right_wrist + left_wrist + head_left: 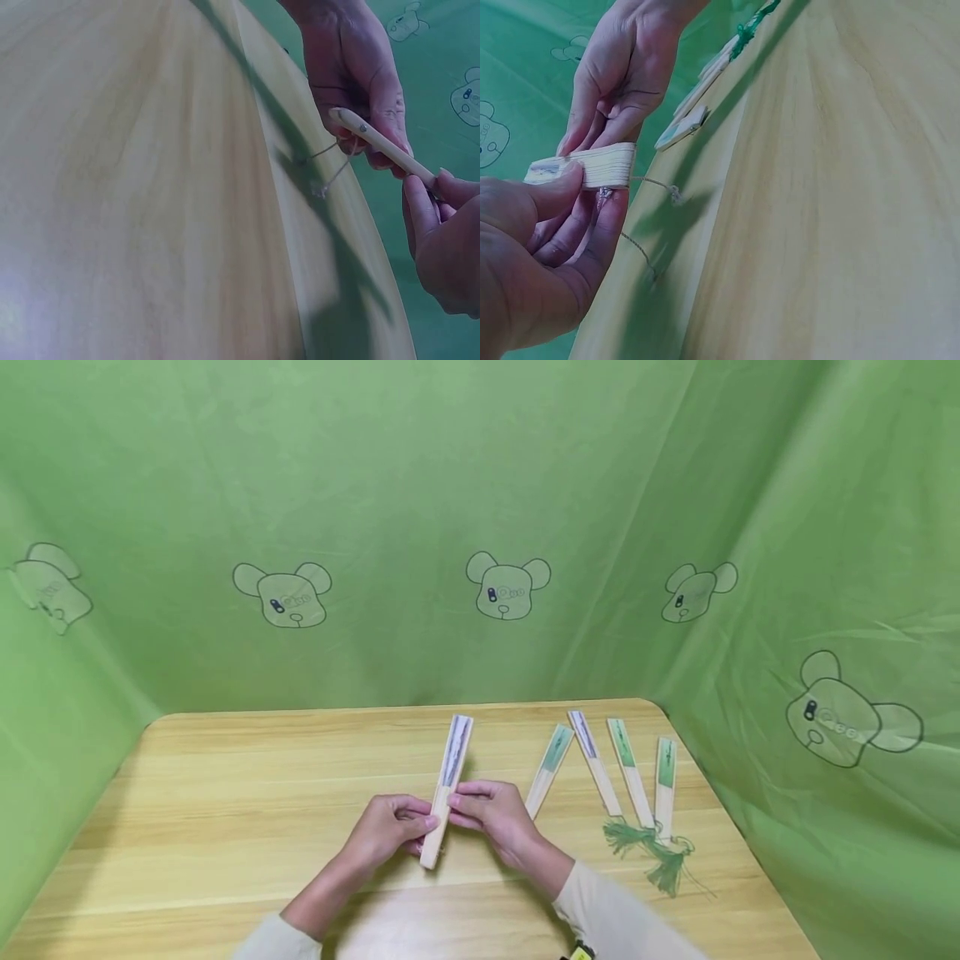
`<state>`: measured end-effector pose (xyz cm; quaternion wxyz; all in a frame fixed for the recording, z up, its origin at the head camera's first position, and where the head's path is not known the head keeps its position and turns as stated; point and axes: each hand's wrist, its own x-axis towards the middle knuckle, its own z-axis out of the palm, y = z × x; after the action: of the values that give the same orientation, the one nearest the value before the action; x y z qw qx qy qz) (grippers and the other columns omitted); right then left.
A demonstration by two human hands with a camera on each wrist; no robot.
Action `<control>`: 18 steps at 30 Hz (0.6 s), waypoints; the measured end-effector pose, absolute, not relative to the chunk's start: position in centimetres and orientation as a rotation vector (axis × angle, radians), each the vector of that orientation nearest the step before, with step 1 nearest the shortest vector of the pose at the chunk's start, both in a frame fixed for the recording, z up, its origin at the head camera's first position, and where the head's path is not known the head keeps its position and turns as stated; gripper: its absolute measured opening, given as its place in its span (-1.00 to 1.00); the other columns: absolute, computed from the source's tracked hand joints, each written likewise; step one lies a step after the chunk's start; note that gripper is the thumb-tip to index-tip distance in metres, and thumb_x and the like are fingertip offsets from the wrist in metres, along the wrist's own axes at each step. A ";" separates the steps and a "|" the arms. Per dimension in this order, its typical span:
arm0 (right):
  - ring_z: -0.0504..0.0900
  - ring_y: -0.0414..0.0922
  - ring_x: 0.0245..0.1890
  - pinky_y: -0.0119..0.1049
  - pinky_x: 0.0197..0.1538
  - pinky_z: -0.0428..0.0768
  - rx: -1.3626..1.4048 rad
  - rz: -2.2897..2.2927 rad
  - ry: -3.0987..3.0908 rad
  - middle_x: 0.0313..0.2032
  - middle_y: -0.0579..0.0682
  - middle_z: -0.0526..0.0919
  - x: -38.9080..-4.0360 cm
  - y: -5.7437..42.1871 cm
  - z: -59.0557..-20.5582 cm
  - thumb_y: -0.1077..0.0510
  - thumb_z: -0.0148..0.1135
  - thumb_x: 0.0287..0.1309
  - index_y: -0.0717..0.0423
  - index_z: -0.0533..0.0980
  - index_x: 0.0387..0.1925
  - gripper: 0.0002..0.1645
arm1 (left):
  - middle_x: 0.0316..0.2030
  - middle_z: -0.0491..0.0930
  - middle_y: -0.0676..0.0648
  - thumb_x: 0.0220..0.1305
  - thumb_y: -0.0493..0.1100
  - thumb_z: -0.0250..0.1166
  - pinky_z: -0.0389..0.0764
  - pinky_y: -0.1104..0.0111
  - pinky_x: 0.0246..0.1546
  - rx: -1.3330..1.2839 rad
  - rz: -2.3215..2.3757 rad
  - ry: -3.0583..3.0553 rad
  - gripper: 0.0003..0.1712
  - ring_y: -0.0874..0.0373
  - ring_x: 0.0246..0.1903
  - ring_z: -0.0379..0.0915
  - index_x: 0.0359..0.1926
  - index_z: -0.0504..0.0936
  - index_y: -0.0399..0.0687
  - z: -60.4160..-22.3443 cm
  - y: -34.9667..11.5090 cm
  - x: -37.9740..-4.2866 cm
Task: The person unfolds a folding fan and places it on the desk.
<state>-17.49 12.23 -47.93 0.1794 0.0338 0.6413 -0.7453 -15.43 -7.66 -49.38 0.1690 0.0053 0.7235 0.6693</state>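
Note:
A folded hand fan [456, 752], with pale wooden ribs and a purple-and-white printed upper part, is held tilted above the table between both hands. The left hand [382, 831] pinches it near the lower end, thumb on top and fingers beneath. Higher up, the right hand [498, 818] pinches its right edge between thumb and fingers. In the left wrist view the stacked ribs [607, 165] face the camera, and thin light cords [656, 182] with knotted ends hang below. A metal rivet [363, 128] shows near the fan's end in the right wrist view.
Several other folded fans lie on the table at the right: a teal one [557, 747], a purple one [583, 735] and green ones [621, 743]. Green tassels [666, 870] spread from their lower ends. Green curtains [405, 485] enclose the wooden table [225, 793].

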 end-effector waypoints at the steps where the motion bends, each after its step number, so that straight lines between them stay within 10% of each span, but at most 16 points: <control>1: 0.78 -0.05 -0.18 -0.21 0.04 0.78 0.089 -2.104 1.813 -0.14 0.24 0.73 -17.4 12.2 -47.9 0.33 0.33 0.14 0.46 0.51 0.04 -0.56 | -0.31 0.73 -0.17 0.17 -0.21 0.41 0.84 0.28 -0.34 0.013 1.906 2.056 -0.59 0.15 -0.44 0.66 -0.02 0.61 -0.39 -49.4 -7.7 -15.4; 18: 0.78 -0.04 -0.22 -0.20 0.04 0.78 0.070 -2.119 1.742 -0.16 0.22 0.74 -16.7 12.0 -48.0 0.37 0.35 0.10 0.51 0.50 0.03 -0.55 | -0.33 0.75 -0.22 0.16 -0.19 0.42 0.85 0.26 -0.32 0.032 1.963 2.020 -0.62 0.16 -0.48 0.66 -0.06 0.66 -0.37 -49.2 -8.2 -14.5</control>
<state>-16.67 12.03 -47.97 0.1975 0.0249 0.6222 -0.7571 -14.45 -8.17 -49.24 0.1617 0.0112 0.7078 0.6876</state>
